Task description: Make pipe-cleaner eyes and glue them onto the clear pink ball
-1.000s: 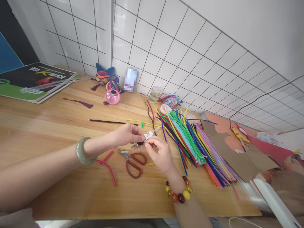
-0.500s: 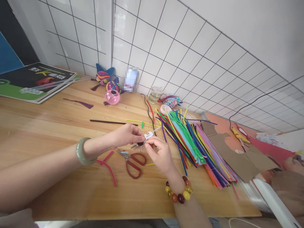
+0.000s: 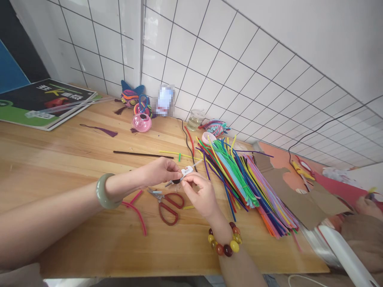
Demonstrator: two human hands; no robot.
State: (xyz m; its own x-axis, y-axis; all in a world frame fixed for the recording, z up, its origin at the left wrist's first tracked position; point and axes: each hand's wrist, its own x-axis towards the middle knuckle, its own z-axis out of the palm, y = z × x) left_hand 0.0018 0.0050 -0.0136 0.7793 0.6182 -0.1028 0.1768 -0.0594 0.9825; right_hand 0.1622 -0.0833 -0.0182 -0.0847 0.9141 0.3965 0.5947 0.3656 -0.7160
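Note:
My left hand (image 3: 161,172) is closed in a pinch at the left side of a small white tag-like piece (image 3: 187,171). A dark round part (image 3: 176,181) and a thin pointed bit show just under my left fingertips. From the right, my right hand (image 3: 202,194) is also closed, its thumb and forefinger pinching the lower edge of this same small piece. My fingers cover much of it, so its kind is not clear. Below my hands lie red-handled scissors (image 3: 169,206), blades apart, on the wooden table (image 3: 98,247). Pink pipe cleaners (image 3: 139,215) lie left of the scissors.
Bundles of coloured pipe cleaners (image 3: 242,179) lie to my right, beside cut cardboard (image 3: 308,203). A black pipe cleaner (image 3: 140,154), a purple tassel (image 3: 101,129), a pink round container (image 3: 141,122), a glass jar (image 3: 196,119) and a book (image 3: 44,103) lie farther back. Another person's hand (image 3: 369,205) shows at the right.
My hands and the small white piece have barely moved. At the right edge, the other person's hand has shifted slightly.

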